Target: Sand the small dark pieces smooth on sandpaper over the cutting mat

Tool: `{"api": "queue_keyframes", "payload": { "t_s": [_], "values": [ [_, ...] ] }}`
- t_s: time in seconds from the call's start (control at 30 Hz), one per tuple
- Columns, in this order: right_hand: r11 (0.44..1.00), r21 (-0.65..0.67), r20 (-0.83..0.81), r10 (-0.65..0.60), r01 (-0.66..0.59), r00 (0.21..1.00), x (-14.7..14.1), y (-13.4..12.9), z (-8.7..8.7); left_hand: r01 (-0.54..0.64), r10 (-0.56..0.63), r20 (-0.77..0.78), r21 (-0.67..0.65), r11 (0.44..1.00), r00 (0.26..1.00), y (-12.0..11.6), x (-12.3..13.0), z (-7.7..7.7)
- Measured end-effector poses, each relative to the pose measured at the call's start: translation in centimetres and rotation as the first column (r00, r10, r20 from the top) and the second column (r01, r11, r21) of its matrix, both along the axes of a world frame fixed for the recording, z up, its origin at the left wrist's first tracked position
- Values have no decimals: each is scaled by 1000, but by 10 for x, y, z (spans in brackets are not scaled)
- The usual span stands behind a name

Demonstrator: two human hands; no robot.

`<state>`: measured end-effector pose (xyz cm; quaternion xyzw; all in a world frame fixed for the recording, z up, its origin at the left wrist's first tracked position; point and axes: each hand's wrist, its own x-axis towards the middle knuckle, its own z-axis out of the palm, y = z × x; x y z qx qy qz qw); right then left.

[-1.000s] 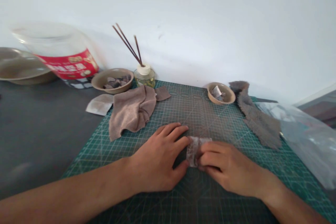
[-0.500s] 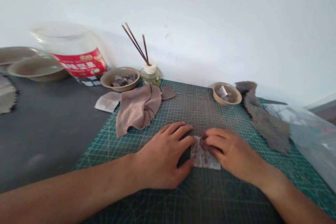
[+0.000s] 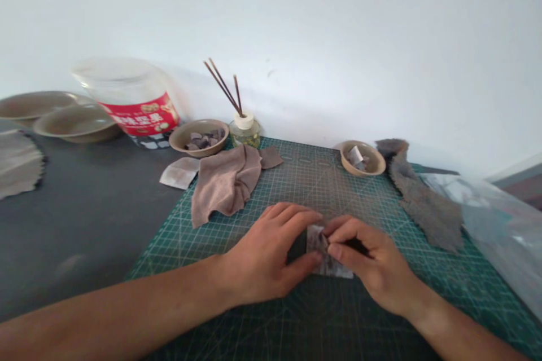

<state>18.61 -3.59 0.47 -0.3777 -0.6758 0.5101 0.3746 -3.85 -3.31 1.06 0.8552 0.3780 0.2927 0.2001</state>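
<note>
I read: right hand [image 3: 368, 256] closed, pinching the folded paper [image 3: 330, 269] | left hand [image 3: 265, 256] open, fingertips against the paper's edge | paper sits near the middle of the green cutting mat [image 3: 296, 316]

A flat green cutting mat [image 3: 364, 180] carries a fine white grid, and a pale folded square mottled with brown [image 3: 332, 268] lies on it. Toward the far left, a rumpled taupe towel [image 3: 224, 186] sits close in colour to the frayed grey-brown cloth strip [image 3: 427, 214] at right. A clear plastic jar [image 3: 127, 76] wears a red label [image 3: 139, 115] with yellow and white print, a round tan bowl [image 3: 199, 136] holds dark greyish chunks, and the flat charcoal tabletop [image 3: 84, 225] and plain white wall [image 3: 296, 28] are unpatterned
</note>
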Motion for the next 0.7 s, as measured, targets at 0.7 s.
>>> {"api": "queue_keyframes", "payload": {
  "t_s": [0.7],
  "values": [
    [837, -514, -646, -232, -190, 727, 4, 7, -6, 25, -76, 131, 353, 935, 988, 24, 48, 7]
  ]
}}
